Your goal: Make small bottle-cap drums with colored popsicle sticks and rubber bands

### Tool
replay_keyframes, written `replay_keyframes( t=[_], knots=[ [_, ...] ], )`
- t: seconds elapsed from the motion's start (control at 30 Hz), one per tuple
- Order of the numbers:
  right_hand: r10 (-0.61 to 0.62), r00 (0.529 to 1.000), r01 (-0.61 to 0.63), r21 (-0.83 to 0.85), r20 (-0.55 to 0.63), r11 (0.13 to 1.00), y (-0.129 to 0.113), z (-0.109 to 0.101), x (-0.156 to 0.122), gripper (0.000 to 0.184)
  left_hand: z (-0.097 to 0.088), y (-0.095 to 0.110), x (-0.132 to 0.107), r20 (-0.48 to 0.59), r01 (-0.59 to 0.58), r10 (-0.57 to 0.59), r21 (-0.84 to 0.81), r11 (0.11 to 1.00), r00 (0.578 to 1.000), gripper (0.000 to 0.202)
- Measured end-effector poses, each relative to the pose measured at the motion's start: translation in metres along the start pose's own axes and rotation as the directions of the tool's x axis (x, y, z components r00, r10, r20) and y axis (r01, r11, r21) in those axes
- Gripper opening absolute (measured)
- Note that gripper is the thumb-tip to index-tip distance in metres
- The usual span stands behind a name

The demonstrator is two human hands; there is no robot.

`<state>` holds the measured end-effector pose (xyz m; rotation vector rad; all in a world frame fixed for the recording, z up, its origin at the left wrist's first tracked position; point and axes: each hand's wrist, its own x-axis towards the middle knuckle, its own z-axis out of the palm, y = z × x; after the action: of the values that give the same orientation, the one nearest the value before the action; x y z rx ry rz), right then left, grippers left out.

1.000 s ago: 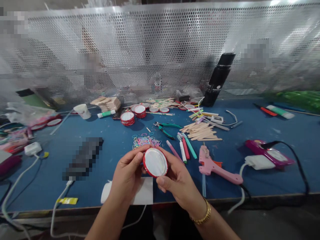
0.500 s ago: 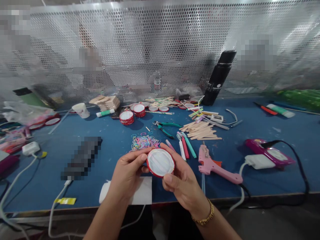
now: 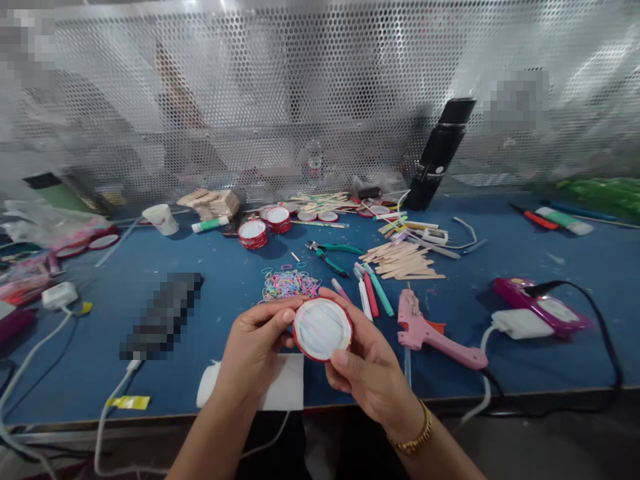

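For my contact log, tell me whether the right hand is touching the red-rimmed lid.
Touching: the head view shows the right hand on the red-rimmed lid, its thumb overlapping the lower right rim.

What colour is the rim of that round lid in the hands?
The round lid has a red rim, best seen in the head view.

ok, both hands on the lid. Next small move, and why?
I'd probably turn the red-rimmed lid over: the left hand and right hand both grip its edge, its whitish face points toward the camera, and its other side can't be seen.
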<state>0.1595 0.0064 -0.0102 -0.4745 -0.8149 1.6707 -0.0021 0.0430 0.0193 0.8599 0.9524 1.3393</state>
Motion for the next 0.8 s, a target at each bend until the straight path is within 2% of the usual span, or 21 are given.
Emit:
replay_keyframes(
  t=[0.1,0.27,0.4,0.5,0.63,0.7,0.8],
  knots=[
    [-0.005,1.0,0.005,0.01,0.019,1.0,0.002,-0.001,0.0,0.069,-0.001,-0.001,0.001,0.003,-0.001,0.001,0.003,1.0,1.0,0.035],
    [-0.033,0.999,0.033,-0.054,0.005,0.998,0.005,0.0,0.0,0.073,-0.003,-0.006,0.001,-0.001,-0.008,0.008,-0.016,1.0,1.0,0.033],
    [-0.155,0.986,0.139,-0.201,-0.066,0.97,0.009,0.001,0.003,0.075,-0.002,-0.006,-0.003,0.036,-0.071,0.073,-0.053,0.996,0.997,0.035],
    [-0.231,0.965,0.181,-0.326,-0.121,0.928,0.009,0.001,0.006,0.079,-0.002,-0.006,-0.006,0.094,-0.137,0.138,-0.01,0.99,0.986,0.035],
    [-0.198,0.976,0.151,-0.374,-0.091,0.915,0.006,-0.001,0.005,0.083,-0.003,-0.008,-0.007,0.122,-0.179,0.17,0.067,0.981,0.978,0.04],
    [-0.187,0.981,0.153,-0.375,-0.058,0.915,0.004,-0.001,0.004,0.079,-0.004,-0.01,-0.006,0.095,-0.196,0.189,0.066,0.978,0.977,0.039],
    [-0.195,0.978,0.151,-0.385,-0.077,0.91,0.002,0.0,0.004,0.072,-0.005,-0.012,-0.005,0.093,-0.217,0.21,0.071,0.974,0.973,0.035]
  ],
)
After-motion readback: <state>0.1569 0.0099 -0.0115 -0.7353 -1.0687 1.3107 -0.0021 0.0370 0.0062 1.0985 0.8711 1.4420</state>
